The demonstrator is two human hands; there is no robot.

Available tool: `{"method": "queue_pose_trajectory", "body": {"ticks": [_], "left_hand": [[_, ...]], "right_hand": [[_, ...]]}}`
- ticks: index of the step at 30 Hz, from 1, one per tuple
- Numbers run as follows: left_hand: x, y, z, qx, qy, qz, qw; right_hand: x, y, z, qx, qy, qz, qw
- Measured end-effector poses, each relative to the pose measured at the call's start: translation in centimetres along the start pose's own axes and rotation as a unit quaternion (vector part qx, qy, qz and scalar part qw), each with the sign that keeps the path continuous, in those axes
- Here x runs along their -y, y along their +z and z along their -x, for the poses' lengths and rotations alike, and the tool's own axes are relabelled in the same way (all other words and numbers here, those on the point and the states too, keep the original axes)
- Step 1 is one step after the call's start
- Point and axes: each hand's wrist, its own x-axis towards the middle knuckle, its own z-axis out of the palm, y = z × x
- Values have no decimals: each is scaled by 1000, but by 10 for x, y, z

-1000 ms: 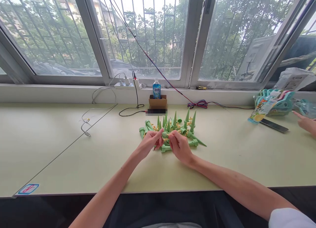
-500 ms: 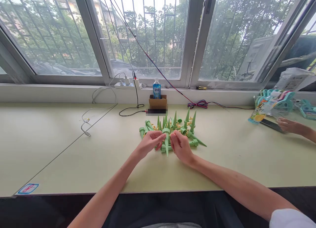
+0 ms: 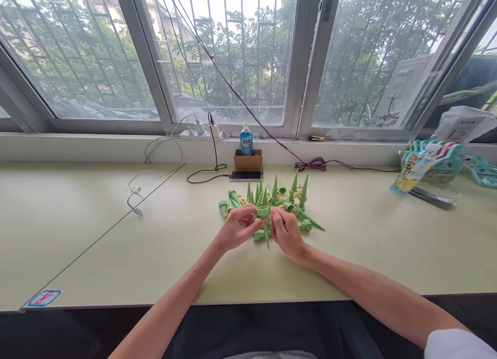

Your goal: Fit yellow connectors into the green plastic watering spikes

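Note:
A green plastic plant watering spike (image 3: 263,212) is held over the table edge side of a pile, its wide collar up and its tip pointing down, slightly tilted. My left hand (image 3: 236,230) grips it from the left, thumb against its body and fingers by the collar. Close against the spike's right side, my right hand (image 3: 287,231) is closed in a pinch; what sits between its fingertips is hidden. Behind both hands lie several more green spikes (image 3: 275,189), some upright and some on their sides, mixed with small yellow plastic pieces (image 3: 298,190).
Beyond the pile, a small cardboard box (image 3: 248,161) stands before a blue-labelled bottle (image 3: 246,140). Bundled red and black wire (image 3: 312,164) and a white cable (image 3: 135,198) lie on the table (image 3: 155,266). Far right are another bottle (image 3: 412,171) and teal plastic items (image 3: 448,162).
The spike has tilted, its tip swinging a little right, and my left thumb has moved lower on it. Another person's hand at the far right has left the view.

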Motion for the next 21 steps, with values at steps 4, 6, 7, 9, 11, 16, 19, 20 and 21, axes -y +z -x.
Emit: {"method": "queue_pose_trajectory", "body": {"ticks": [4,6,7,9,11,16,19,20,21], "left_hand": [[-3,2,0,-13,8,-12,1000],[-5,3,-1,-28,1,-5,1000],[-5,4,-1,-37,-4,3,999],[-5,4,-2,-48,-24,27,998],[-5,3,-3,-47,-51,59,996],[-4,1,-4,26,-118,161,980],[-7,2,-5,45,-151,172,972],[-8,2,-5,46,-157,168,972],[-8,2,-5,48,-162,164,972]], "right_hand": [[1,1,1,-8,-7,5,1000],[3,1,1,-11,-12,10,1000],[4,1,1,-13,-15,14,1000],[4,1,2,-18,-21,25,999],[4,1,2,-27,-33,34,999],[2,-1,2,-15,-73,41,996],[1,-1,3,23,-90,52,994],[0,-1,3,32,-92,51,994],[-1,0,3,38,-92,48,994]]}}
